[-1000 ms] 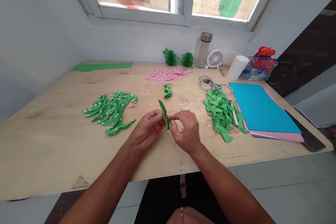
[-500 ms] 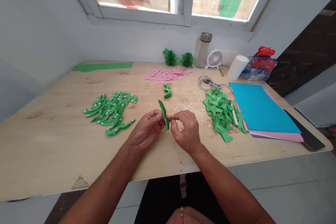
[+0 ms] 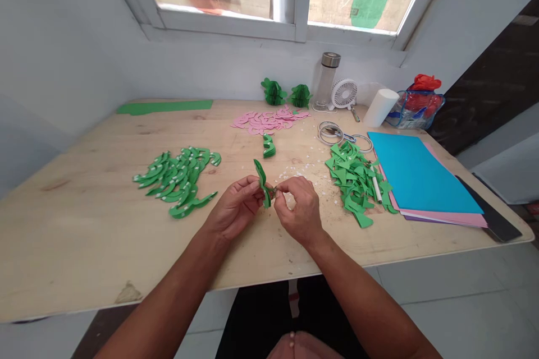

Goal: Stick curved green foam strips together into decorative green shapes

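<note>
Grn paper (image 3: 259, 170) in L hand (image 3: 236, 207)

At the bottom centre of the frame I see a dusty pink top (image 3: 314, 349) with small, round, pale dots (image 3: 292, 339) down its middle; from here I can't tell whether they are buttons or beads. Just above it I make out plain black legwear (image 3: 252, 320). The left forearm (image 3: 168, 291), lower left, and the right forearm (image 3: 357, 291), lower right, are bare, and so are the left hand (image 3: 233, 207) and the right hand (image 3: 301, 210)
</note>
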`<state>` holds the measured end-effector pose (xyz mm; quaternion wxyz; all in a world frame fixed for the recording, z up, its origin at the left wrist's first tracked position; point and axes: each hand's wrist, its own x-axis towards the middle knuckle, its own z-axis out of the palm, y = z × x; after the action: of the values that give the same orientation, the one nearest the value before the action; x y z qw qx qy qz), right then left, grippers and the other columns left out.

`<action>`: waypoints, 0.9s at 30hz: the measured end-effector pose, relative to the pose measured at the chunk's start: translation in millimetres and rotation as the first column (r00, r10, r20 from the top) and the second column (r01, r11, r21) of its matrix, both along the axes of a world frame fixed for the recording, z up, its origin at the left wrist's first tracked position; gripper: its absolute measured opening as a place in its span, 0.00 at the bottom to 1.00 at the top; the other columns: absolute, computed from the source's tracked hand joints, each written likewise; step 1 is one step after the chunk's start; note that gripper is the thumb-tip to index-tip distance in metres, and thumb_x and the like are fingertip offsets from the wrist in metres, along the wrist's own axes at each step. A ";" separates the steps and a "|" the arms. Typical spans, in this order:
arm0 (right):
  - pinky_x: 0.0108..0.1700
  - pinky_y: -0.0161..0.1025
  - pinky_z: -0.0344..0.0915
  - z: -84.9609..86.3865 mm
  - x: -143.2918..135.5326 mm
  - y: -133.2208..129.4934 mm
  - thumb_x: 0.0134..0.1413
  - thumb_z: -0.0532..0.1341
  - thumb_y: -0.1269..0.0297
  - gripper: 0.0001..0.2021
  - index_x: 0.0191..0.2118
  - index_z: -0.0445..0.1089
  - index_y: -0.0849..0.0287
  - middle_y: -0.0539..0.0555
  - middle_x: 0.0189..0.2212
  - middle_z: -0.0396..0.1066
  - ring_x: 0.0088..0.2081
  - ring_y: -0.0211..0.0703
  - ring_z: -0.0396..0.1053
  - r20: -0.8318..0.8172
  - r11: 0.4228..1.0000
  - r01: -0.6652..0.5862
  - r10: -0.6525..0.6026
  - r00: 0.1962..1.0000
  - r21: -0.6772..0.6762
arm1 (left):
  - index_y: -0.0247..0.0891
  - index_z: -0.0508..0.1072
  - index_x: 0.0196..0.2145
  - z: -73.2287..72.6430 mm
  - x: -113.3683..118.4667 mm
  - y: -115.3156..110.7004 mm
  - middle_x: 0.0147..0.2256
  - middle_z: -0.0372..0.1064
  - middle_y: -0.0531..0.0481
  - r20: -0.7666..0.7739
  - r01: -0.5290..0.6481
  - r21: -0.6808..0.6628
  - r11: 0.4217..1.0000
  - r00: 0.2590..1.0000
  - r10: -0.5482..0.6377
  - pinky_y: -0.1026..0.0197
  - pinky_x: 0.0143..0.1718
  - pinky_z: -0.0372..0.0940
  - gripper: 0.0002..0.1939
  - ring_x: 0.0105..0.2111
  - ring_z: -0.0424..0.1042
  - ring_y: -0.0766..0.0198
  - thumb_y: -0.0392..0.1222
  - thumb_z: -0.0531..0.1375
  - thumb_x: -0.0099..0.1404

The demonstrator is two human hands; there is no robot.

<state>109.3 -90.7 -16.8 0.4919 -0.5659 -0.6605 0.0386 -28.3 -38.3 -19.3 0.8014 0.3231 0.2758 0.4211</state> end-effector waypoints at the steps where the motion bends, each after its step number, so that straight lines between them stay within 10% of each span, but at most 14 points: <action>1: 0.38 0.41 0.57 0.2 0.0 -0.1 0.51 0.54 0.72 0.06 0.26 0.65 0.58 0.52 0.25 0.70 0.32 0.43 0.65 -0.001 1.000 -0.001 0.001 1.000 -0.002 | 0.34 0.71 0.26 -0.1 0.0 0.0 0.28 0.74 0.49 0.000 -0.003 -0.001 1.000 1.000 0.003 0.66 0.31 0.63 0.09 0.27 0.70 0.67 0.36 0.68 0.49; 27: 0.44 0.44 0.61 -1.3 7.8 4.9 0.50 0.56 0.70 0.05 0.28 0.67 0.56 0.53 0.31 0.72 0.38 0.46 0.66 -0.161 0.987 0.114 -0.131 0.978 -0.109 | 0.33 0.74 0.27 -2.1 0.4 4.5 0.28 0.74 0.49 0.046 -0.118 -0.039 0.992 0.992 0.120 0.67 0.31 0.65 0.07 0.28 0.71 0.68 0.36 0.68 0.50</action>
<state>117.1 -85.8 -18.1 0.5185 -0.6241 -0.5779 0.0883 -27.8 -33.8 -21.4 0.7870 0.2812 0.2826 0.4708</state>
